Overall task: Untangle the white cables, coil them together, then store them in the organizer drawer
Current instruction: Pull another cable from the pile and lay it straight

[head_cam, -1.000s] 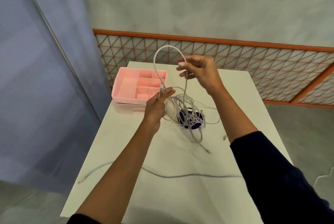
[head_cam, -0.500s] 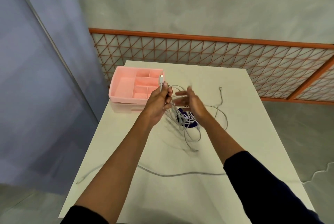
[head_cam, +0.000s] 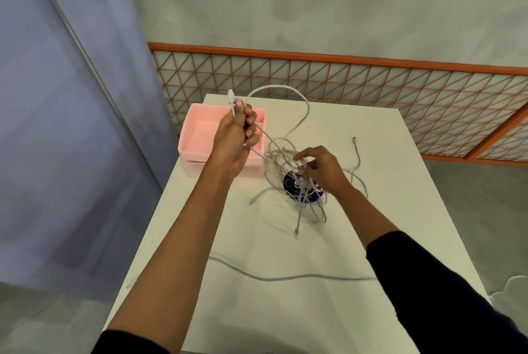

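Note:
A tangle of white cables (head_cam: pixel 281 159) lies mid-table over a dark round object. My left hand (head_cam: pixel 235 136) is raised above the pink organizer drawer (head_cam: pixel 197 136) and grips one cable near its plug end, which sticks up past my fingers; a loop of that cable arcs up and right, then drops into the tangle. My right hand (head_cam: pixel 321 169) reaches down into the tangle, its fingers curled among the strands. Another loose white cable (head_cam: pixel 285 278) lies stretched across the near part of the table.
The white table (head_cam: pixel 400 211) stands against an orange lattice railing (head_cam: pixel 371 82). A dark blue round label or disc (head_cam: pixel 300 185) sits under the tangle. One cable end (head_cam: pixel 355 139) lies toward the table's far right. A blue wall is on the left.
My left hand has lifted higher with the cable's plug end, pulling a loop up. My right hand has moved down and right into the tangle.

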Available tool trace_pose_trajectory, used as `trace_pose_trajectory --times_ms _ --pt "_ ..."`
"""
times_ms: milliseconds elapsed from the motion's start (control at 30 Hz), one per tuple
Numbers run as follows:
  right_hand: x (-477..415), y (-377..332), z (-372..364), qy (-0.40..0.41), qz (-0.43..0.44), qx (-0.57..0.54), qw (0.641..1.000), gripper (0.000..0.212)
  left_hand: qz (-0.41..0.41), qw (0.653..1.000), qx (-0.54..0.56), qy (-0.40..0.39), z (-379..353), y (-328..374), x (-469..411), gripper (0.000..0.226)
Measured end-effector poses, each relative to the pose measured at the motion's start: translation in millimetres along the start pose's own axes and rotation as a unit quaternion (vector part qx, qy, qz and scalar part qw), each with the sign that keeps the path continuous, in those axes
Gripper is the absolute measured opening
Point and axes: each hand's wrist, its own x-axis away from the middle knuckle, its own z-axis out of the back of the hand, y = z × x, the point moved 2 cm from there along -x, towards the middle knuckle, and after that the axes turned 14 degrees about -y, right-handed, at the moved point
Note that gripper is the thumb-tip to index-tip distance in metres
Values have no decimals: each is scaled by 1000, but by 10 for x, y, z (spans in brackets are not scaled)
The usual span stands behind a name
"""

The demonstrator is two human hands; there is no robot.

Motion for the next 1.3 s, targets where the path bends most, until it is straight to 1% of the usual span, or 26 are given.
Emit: trace_pose_trajectory --times_ms 100,167,300,367,433,500,533,567,600,633,667,700,733,767,800,833,900,933,1000,1067,1167,1200,1233,1300 --pt "-23 126 172 -9 -32 87 996 27 -31 999 23 14 79 169 -31 35" --pt "-27 227 240 12 -50 125 991 29 -52 998 33 16 94 269 -45 36" --pt "86 483 447 56 -125 169 976 42 -126 989 67 31 191 598 -69 37" --pt "204 682 594 98 -185 156 965 43 -162 982 87 41 286 814 -74 37" --pt "315 814 686 135 -250 141 948 43 -169 980 93 48 351 922 -78 36" --pt "316 785 658 127 -303 151 932 46 -149 983 94 48 350 854 -97 36" --pt "275 701 619 117 -315 163 928 50 -133 986 94 49 335 764 -113 37" --pt "214 587 568 110 -309 166 930 55 -115 988 92 49 313 656 -128 37" --pt "131 451 507 106 -278 159 941 59 -98 990 89 47 293 545 -143 37" --pt "48 311 445 95 -224 146 959 61 -80 992 86 42 272 441 -152 37" --pt "-35 166 376 73 -151 128 977 64 -63 994 84 37 258 348 -155 37" --pt "-98 16 311 40 -73 100 991 65 -46 995 80 34 246 263 -151 37" --pt "-138 -131 249 -3 -14 65 998 66 -31 996 73 34 236 184 -146 37" --pt "-161 -289 190 -50 25 31 998 64 -18 997 64 34 228 111 -137 37" --pt "-176 -441 132 -97 45 -6 994 61 -5 998 53 33 212 40 -126 36" --pt "-183 -581 75 -148 52 -52 986 57 8 999 40 33 193 -25 -109 36" --pt "-197 -772 -41 -248 52 -127 959 54 32 999 13 34 170 -124 -68 35" --pt "-198 -810 -79 -287 45 -136 947 51 43 999 -1 34 168 -154 -44 35" --pt "-159 -814 -118 -342 30 -110 933 39 61 997 -30 37 209 -168 12 34" --pt "-105 -738 -112 -350 30 -92 932 23 77 993 -75 47 307 -166 68 36" --pt "-36 -588 -7 -284 35 -74 955 24 102 983 -127 85 519 -202 174 40" --pt "-11 -540 33 -278 29 -63 958 23 110 980 -131 101 590 -221 218 39" --pt "18 -503 68 -285 17 -44 957 21 117 976 -137 120 663 -243 262 38" --pt "64 -441 130 -326 -23 8 945 21 129 965 -158 164 805 -283 344 41"
